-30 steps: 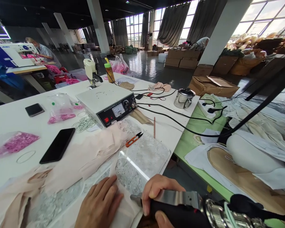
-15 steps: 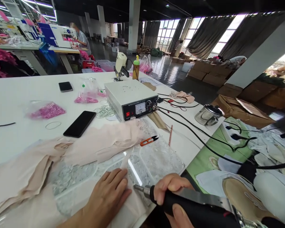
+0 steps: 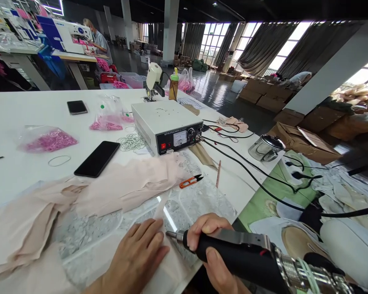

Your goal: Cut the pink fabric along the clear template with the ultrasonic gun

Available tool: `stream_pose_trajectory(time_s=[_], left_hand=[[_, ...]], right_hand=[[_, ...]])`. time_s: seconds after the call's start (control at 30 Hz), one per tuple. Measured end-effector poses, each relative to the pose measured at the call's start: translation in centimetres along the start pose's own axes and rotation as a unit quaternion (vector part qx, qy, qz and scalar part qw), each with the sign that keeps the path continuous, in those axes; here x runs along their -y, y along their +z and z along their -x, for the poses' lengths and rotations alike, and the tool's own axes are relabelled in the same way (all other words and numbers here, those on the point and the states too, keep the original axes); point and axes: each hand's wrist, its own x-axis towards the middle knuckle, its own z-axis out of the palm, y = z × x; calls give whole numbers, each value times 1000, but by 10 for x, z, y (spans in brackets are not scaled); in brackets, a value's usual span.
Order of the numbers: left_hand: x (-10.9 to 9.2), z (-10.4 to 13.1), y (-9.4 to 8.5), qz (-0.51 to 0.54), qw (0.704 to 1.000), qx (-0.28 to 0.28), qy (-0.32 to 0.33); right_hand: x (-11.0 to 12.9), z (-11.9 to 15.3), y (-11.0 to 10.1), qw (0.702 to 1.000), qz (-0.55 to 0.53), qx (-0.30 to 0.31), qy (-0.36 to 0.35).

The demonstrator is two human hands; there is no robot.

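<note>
My left hand (image 3: 138,255) lies flat, palm down, on thin pale pink fabric (image 3: 164,271) at the table's front edge. My right hand (image 3: 213,249) is wrapped round a black handheld tool (image 3: 242,259) with a metal tip, which points left and sits just right of my left fingers, over the fabric. Whether the tip touches it I cannot tell. Under the fabric is a glossy marble-patterned sheet (image 3: 208,204). More pale pink fabric (image 3: 131,179) is spread behind and to the left. Orange thread snips (image 3: 190,181) lie beyond my hands.
A white control box (image 3: 168,122) with black cables (image 3: 251,173) stands mid-table. Around it are a black phone (image 3: 97,159), bags of pink pieces (image 3: 50,139), a steel cup (image 3: 266,148) and a bottle (image 3: 173,85). A person (image 3: 101,41) works at a sewing machine behind.
My right hand and the tool have moved left, bringing the tip closer to my left fingers. My left hand stays flat on the fabric. The view has shifted slightly.
</note>
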Motion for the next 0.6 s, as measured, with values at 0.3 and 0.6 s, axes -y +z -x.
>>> stream_pose_trajectory(time_s=[0.3,0.6], left_hand=[[2,-1,1,5,1000,-1,9],[3,-2,1,12,1000,4,11]], right_hand=[[2,-7,1,1000,15,-8,-22],[9,8,-21,997,-68,11,42]])
